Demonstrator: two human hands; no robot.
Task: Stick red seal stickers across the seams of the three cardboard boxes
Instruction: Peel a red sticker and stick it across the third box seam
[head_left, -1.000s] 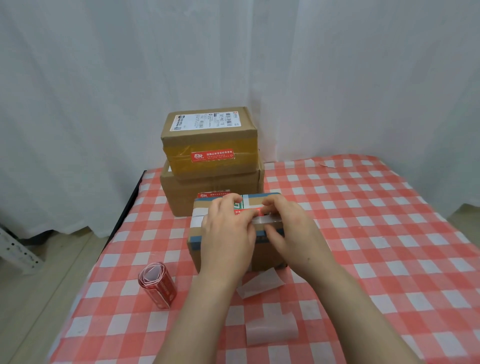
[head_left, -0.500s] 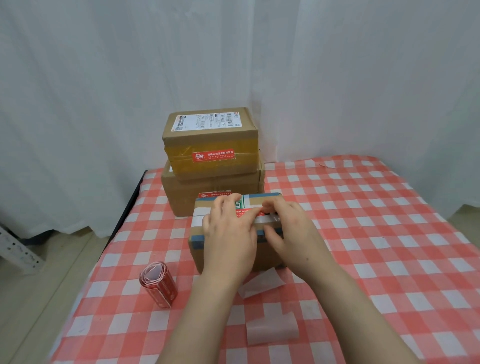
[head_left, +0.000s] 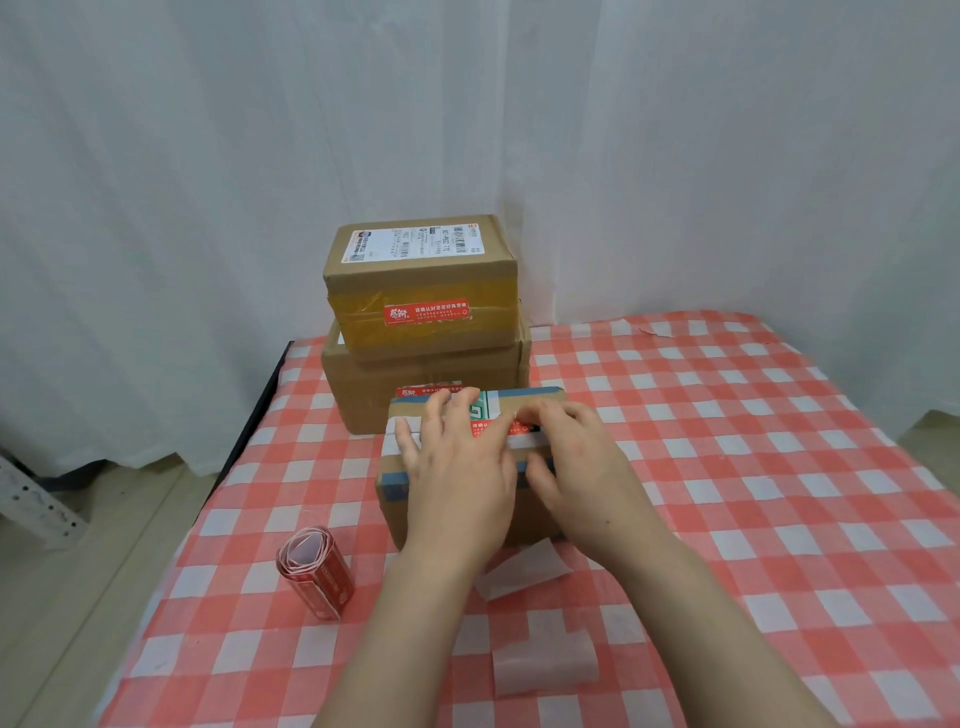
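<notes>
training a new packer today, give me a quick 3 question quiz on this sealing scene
1. True or false: the top box bears a red sticker.
2. Where is the sticker roll? A) left of the front box B) on the top box C) behind the top box
3. Which box do the left hand and right hand touch?
Key: 1 true; 2 A; 3 the front box.

Left hand, right hand, forearms all bare
</notes>
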